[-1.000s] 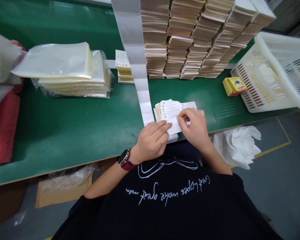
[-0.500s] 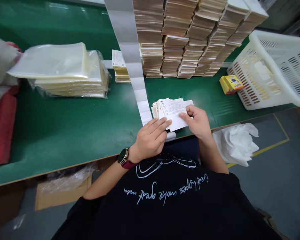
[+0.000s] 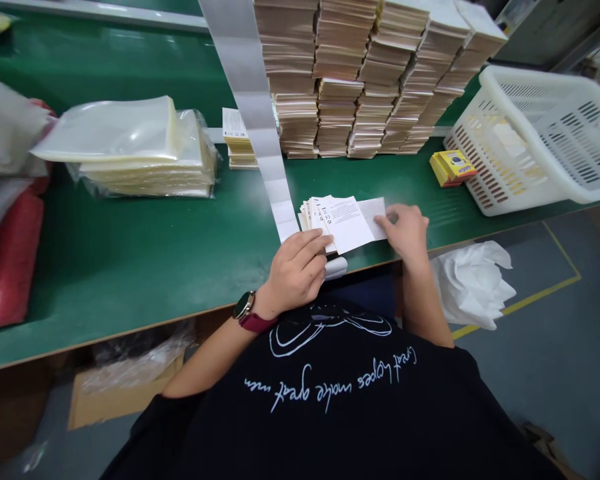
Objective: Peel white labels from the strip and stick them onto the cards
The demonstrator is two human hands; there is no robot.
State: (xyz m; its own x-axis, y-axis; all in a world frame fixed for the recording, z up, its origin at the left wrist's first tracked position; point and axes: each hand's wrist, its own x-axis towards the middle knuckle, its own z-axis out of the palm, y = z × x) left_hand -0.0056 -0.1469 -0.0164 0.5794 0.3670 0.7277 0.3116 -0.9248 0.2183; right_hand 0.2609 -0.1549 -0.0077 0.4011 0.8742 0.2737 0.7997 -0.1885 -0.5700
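Observation:
A fanned pile of white printed cards [image 3: 350, 225] lies near the table's front edge. My left hand [image 3: 300, 267] rests at its lower left, fingers stretched out and touching the cards; the thumb is hidden. At the pile's right side a plain white piece of paper [image 3: 371, 212] sticks out from beneath the cards. My right hand [image 3: 406, 230] pinches the right edge of this paper between thumb and fingers. A long white paper strip [image 3: 253, 87] runs down to the left side of the pile. Below the cards, a rolled white piece [image 3: 336, 268] shows beside my left hand.
Tall card stacks [image 3: 337, 100] stand at the back, with a smaller stack [image 3: 240, 152] left of the strip. Bagged clear sleeves [image 3: 130, 133] lie at left. Yellow boxes [image 3: 451, 167] sit against a white basket [image 3: 510, 133]. A white bag [image 3: 473, 283] hangs below the edge.
My right hand has let go of the top card and moved right onto the paper underneath. My left hand stays on the cards. The view has shifted slightly.

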